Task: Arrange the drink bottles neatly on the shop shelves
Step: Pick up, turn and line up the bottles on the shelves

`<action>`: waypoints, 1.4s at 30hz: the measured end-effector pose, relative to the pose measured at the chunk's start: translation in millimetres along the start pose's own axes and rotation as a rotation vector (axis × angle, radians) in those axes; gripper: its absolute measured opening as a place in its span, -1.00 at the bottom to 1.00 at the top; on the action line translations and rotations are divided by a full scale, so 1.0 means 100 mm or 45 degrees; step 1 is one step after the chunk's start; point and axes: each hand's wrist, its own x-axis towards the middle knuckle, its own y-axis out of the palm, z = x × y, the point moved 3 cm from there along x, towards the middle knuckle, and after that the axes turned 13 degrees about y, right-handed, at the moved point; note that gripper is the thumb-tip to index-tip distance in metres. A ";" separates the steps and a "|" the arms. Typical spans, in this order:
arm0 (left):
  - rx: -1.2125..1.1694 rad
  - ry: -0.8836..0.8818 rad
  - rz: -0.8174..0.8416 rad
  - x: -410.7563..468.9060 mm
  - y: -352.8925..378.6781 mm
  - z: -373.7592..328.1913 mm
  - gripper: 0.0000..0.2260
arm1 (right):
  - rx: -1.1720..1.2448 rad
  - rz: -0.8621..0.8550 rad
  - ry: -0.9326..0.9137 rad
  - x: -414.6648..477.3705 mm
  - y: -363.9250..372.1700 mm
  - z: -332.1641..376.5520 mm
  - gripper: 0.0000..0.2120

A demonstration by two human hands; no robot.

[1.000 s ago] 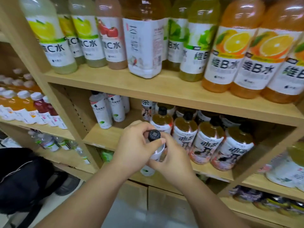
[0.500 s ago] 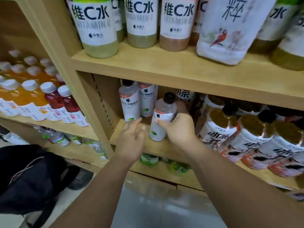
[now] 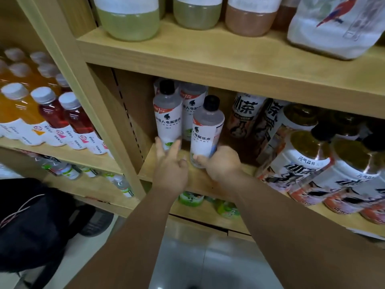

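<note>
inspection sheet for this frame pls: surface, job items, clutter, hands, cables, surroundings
Surface: wooden middle shelf, bare strip at its front left.
Job's things: white-label bottle with black cap, upright on the shelf; two like bottles behind and left of it; iced tea bottles crowded to the right, leaning in this wide view.
Clutter: nothing seen.
Grippers: right hand wrapped round the base of the white-label bottle; left hand open, fingers spread, fingertips at the base of the left bottle, contact unclear.
Cables: nothing seen.
Surroundings: top shelf with large bottles; left bay with orange and red drinks; black bag on the floor.
</note>
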 end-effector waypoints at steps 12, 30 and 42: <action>0.069 0.043 0.080 -0.10 -0.18 0.35 -0.47 | -0.310 -0.039 -0.106 0.16 0.32 0.37 -0.57; -0.017 -0.087 0.069 -0.14 -0.18 0.24 -0.37 | -0.447 0.067 -0.194 0.02 0.38 0.49 -0.59; 0.351 0.180 0.023 -0.49 -0.42 -0.58 -0.55 | -0.205 -0.010 -0.307 -0.72 -0.86 -0.37 -0.37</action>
